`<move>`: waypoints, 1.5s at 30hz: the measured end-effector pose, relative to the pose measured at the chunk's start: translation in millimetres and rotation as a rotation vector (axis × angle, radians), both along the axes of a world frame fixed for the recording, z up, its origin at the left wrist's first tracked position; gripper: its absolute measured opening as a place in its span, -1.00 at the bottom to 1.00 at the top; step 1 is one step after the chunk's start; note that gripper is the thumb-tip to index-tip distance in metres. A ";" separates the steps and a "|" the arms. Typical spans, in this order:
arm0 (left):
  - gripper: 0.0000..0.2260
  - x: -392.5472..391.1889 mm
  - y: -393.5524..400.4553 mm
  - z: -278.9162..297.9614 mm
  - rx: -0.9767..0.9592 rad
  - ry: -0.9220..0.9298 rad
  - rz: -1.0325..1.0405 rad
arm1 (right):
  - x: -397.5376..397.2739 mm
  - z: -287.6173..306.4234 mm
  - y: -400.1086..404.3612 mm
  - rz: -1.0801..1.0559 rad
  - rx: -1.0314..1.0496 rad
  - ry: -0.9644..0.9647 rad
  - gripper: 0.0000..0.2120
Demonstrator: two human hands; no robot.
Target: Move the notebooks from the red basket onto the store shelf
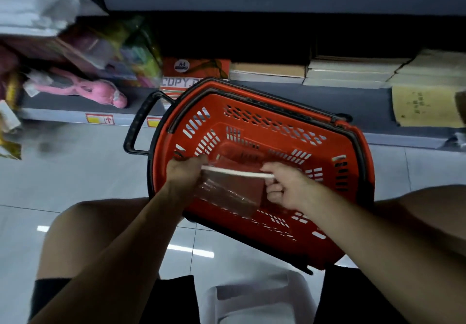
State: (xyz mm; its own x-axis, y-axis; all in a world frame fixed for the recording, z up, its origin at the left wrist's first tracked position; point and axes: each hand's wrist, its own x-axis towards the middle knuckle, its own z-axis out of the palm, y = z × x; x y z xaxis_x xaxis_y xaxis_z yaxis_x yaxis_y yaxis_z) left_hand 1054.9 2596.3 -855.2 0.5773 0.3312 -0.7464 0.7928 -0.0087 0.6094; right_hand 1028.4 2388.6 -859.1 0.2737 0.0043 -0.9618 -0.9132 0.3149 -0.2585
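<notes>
I see both hands over the red basket (264,132): left hand (185,172) and right hand (285,185) fingers clamped on one notebook (234,185) (plastic-wrapped), near the shelf (252,101).

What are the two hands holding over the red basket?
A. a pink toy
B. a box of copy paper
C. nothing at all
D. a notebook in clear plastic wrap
D: the left hand and the right hand both grip a dark red notebook in shiny clear wrap above the red basket; the pink toy and the copy paper box stay on the shelf.
</notes>
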 end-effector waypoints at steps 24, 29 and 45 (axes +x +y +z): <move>-0.56 -125.2 -35.0 225.3 -1.082 -0.510 -0.391 | -148.7 243.2 -67.3 -0.313 0.407 -0.964 -0.50; -0.52 -132.1 -32.7 218.8 -1.160 -0.514 -0.404 | -161.3 250.3 -72.5 -0.371 0.358 -0.931 -0.45; -0.25 -96.9 -44.4 197.1 -1.154 -0.425 -0.241 | -119.4 230.6 -72.3 -0.571 0.359 -0.830 -0.48</move>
